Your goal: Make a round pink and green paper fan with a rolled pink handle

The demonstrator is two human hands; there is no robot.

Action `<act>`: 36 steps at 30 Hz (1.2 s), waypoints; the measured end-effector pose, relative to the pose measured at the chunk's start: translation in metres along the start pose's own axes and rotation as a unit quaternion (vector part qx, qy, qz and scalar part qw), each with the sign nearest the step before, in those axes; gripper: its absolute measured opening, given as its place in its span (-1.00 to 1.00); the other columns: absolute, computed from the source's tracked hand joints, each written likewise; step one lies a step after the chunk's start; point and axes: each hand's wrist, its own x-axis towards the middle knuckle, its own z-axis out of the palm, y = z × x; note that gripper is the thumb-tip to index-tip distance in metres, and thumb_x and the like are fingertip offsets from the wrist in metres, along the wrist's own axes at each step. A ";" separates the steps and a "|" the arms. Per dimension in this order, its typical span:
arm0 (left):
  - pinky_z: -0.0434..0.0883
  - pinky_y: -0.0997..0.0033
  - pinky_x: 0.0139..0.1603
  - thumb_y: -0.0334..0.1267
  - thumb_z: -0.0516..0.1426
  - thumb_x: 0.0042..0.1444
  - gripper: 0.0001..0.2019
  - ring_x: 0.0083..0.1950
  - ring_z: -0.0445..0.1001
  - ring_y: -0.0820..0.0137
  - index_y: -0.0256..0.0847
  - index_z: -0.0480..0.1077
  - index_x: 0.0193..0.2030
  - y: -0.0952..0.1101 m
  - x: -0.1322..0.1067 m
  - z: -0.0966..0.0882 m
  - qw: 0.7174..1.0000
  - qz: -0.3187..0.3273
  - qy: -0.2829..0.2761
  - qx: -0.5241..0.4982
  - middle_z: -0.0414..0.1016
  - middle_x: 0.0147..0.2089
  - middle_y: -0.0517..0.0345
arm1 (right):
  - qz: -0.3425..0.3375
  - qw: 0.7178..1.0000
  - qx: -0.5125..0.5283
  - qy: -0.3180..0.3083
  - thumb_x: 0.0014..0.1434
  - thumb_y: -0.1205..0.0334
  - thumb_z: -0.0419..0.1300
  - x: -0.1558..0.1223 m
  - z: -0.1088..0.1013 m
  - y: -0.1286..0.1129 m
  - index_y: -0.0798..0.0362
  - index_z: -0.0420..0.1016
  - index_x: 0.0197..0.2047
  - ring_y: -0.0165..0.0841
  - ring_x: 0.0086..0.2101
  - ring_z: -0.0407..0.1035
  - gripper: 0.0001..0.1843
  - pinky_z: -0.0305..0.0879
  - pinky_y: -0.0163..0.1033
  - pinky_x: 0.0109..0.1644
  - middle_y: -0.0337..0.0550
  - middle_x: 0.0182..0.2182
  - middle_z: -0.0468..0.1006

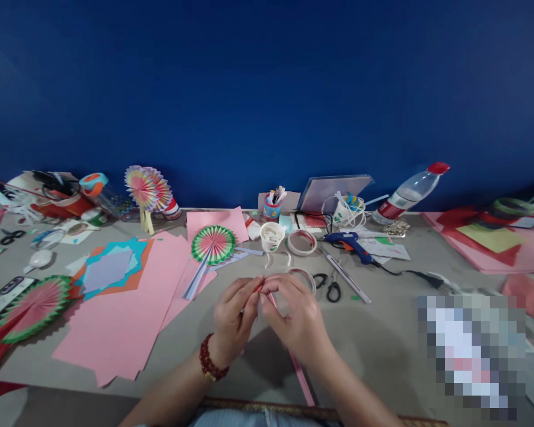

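My left hand (232, 323), with a dark red bead bracelet (210, 359) at the wrist, pinches a small red piece (258, 288) between thumb and fingers. Fingertips of my right hand (297, 317) are closed on the same piece from the other side; most of it is hidden by the fingers. Below the right hand a narrow pink strip (301, 382) lies on the table (360, 367). Just beyond the hands are a tape roll (310, 280), partly covered, and black-handled scissors (333, 290).
Pink paper sheets (129, 326) and a pleated paper fan (213, 244) lie left. Behind are a white cup (272, 236), another tape roll (302, 242), a blue glue gun (351, 244) with its cable, and a craft knife (347, 276). A tilted bottle (409, 193) leans near the blue wall (267, 89).
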 end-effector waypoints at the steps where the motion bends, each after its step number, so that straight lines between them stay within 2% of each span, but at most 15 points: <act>1: 0.50 0.35 -0.04 -0.43 0.02 0.32 -0.65 -0.05 0.54 0.33 -0.17 0.43 0.18 0.000 0.000 0.000 1.000 0.008 0.000 0.004 0.56 -0.03 -0.04 | 0.002 1.000 0.003 0.002 0.19 0.39 0.14 0.000 0.000 0.000 -0.02 0.42 -0.29 -0.26 -0.23 0.47 -0.88 0.41 -0.16 -0.12 -0.14 -0.30 0.59; 12: 0.50 0.41 -0.05 -0.46 0.00 0.33 -0.66 -0.06 0.56 0.37 -0.20 0.43 0.15 0.001 0.002 0.002 1.000 0.013 0.011 0.004 0.57 -0.07 -0.02 | 0.065 0.995 0.078 -0.011 0.17 0.39 0.12 -0.002 0.004 0.004 0.00 0.41 -0.37 -0.28 -0.19 0.41 -0.88 0.32 -0.18 -0.05 -0.17 -0.30 0.52; 27: 0.50 0.42 -0.06 -0.50 0.04 0.29 -0.61 -0.09 0.53 0.39 -0.16 0.39 0.21 -0.004 0.001 0.001 0.999 0.043 0.006 0.022 0.54 -0.07 0.00 | 0.080 0.992 0.095 -0.002 0.08 0.44 0.14 0.001 0.007 0.004 0.01 0.41 -0.42 -0.31 -0.22 0.40 -0.86 0.29 -0.22 -0.08 -0.20 -0.33 0.50; 36: 0.50 0.37 -0.05 -0.42 -0.03 0.35 -0.70 -0.07 0.56 0.36 -0.20 0.45 0.08 -0.003 0.002 0.000 0.999 -0.014 0.040 0.025 0.59 -0.10 0.02 | 0.103 0.981 0.159 0.029 0.08 0.44 0.13 -0.001 0.012 0.008 0.03 0.41 -0.46 -0.33 -0.30 0.40 -0.85 0.29 -0.25 -0.16 -0.21 -0.40 0.48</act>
